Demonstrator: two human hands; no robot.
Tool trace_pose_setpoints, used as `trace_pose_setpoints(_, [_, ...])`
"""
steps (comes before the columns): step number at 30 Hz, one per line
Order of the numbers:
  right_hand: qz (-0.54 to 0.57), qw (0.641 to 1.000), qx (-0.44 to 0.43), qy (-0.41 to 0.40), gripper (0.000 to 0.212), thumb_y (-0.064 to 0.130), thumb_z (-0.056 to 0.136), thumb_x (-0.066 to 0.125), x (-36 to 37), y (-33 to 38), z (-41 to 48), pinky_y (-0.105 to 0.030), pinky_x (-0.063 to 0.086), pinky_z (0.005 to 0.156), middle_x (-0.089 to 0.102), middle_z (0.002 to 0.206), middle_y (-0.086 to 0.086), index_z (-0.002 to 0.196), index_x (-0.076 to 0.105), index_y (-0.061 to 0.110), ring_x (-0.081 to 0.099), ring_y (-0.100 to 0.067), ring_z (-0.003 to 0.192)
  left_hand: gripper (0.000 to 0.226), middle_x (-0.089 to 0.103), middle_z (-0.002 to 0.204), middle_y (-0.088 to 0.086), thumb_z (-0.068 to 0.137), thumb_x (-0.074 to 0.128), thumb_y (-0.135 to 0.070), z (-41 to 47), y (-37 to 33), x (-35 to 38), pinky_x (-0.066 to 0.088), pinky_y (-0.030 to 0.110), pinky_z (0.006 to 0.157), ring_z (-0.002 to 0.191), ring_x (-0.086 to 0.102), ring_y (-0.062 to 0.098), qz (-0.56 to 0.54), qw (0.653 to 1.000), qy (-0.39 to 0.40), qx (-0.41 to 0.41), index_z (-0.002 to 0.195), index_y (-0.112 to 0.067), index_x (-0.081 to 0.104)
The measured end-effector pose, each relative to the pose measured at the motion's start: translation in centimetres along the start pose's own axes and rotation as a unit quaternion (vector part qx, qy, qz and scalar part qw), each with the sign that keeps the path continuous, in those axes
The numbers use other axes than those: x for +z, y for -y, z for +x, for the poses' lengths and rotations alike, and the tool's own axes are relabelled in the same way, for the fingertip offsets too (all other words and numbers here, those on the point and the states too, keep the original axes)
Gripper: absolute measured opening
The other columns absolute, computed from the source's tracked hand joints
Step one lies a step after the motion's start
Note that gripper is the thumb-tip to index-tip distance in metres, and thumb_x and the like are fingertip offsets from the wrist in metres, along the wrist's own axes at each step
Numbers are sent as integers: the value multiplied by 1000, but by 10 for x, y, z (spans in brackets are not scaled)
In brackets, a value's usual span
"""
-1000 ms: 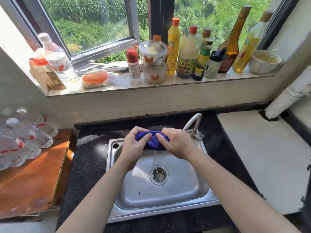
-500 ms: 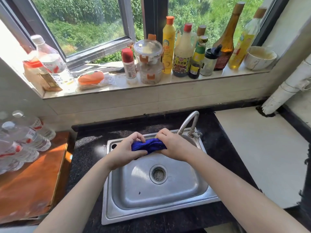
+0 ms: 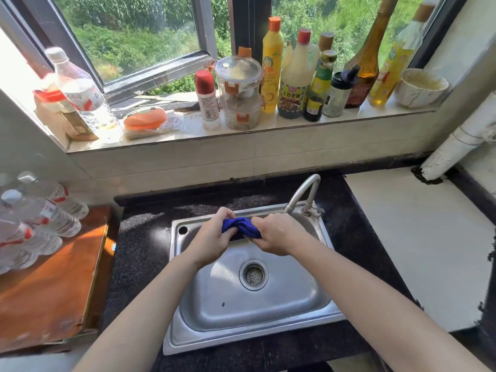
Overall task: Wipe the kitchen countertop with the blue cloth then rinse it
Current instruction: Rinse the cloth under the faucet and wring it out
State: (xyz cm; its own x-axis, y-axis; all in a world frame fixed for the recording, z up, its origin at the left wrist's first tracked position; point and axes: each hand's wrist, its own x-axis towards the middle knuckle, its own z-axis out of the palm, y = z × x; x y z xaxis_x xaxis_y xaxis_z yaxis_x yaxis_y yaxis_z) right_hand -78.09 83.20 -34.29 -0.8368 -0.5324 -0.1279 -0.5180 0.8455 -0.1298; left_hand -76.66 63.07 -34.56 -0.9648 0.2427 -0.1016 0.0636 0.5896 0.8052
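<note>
Blue cloth (image 3: 241, 227) bunched into a tight, dark, twisted wad, held over the back of the sink (image 3: 308, 315), centre frame, below the faucet (image 3: 303, 191). Left hand (image 3: 212, 241) and right hand (image 3: 279, 234) both curled tight around its ends.

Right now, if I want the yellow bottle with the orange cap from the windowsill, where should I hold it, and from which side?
Probably its upper body, just under the cap, from the front. The yellow bottle stands upright, close between the clear stacked container and the dark sauce bottle, so its lower sides are blocked; its top rises above the container's lid.
</note>
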Motion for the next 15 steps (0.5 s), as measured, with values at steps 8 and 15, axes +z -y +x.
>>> trace_pose_setpoints(8, [35, 999, 3, -33, 38, 57, 97, 41, 10, -5, 0, -34, 34, 62, 68, 83, -6, 87, 47, 21, 63, -30, 77, 17, 65, 76, -9, 95, 61, -15, -1, -2, 1, 44, 18, 62, 65, 56, 5, -10, 1000, -23, 12, 95, -29, 52])
trace_pose_setpoints(15, [117, 990, 16, -77, 45, 73, 91, 41, 23, -14, -11, -35, 50, 67, 63, 91, 11, 101, 52, 31, 64, -15, 84, 20, 67, 83, -3, 89, 71, -16, -9, 4, 1, 49, 27, 69, 73, 61, 16, -56, 997, -48, 5, 100, -26, 58])
